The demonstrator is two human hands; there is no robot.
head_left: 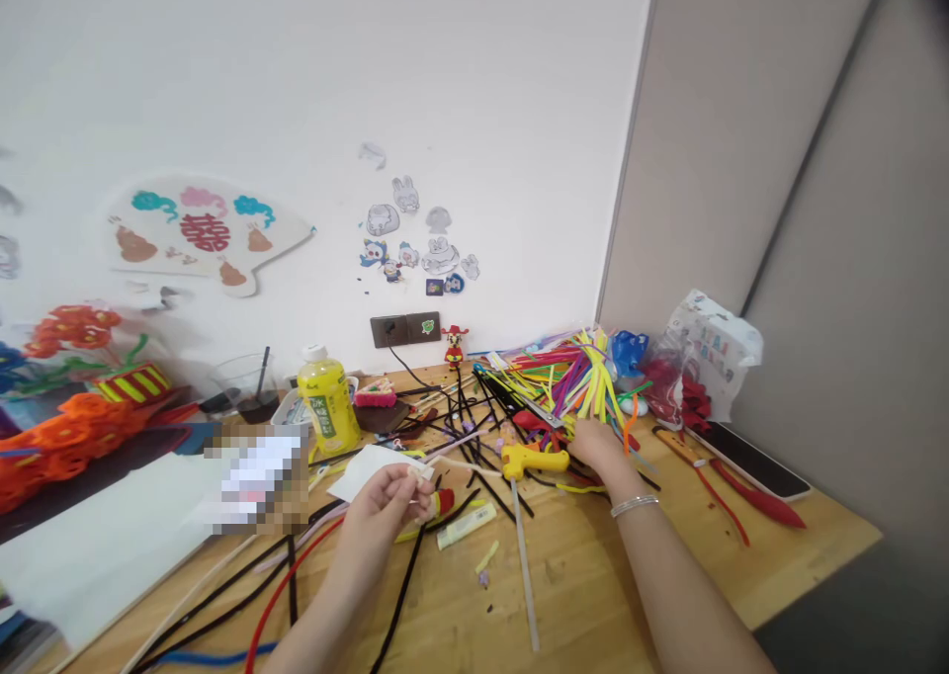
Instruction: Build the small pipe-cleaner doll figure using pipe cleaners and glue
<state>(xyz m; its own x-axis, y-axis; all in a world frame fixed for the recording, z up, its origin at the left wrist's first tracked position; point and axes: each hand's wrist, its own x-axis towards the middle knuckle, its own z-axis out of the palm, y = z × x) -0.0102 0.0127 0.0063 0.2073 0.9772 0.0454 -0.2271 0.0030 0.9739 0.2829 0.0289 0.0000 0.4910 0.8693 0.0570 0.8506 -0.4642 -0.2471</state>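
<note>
A person's left hand pinches a pale pipe cleaner between thumb and fingers, just left of a yellow glue gun lying on a cluttered wooden table. The strip runs from the fingertips toward the gun's head; whether the two touch cannot be told. A long translucent glue stick extends from the gun toward the person.

The right hand, a silver bracelet at its wrist, reaches just beyond the gun's right end, at the edge of a heap of multicolored pipe cleaners. Its fingers are partly hidden, and whether they grip anything cannot be told.

Black pipe cleaners crisscross the wood behind the gun, with a small red-hatted figurine farther back by the wall. Left of the gun, beyond the left hand, are a white sheet and an upright bottle with yellow contents. Well to the gun's right lie a smartphone and a red-handled tool, near a crumpled plastic bag.
</note>
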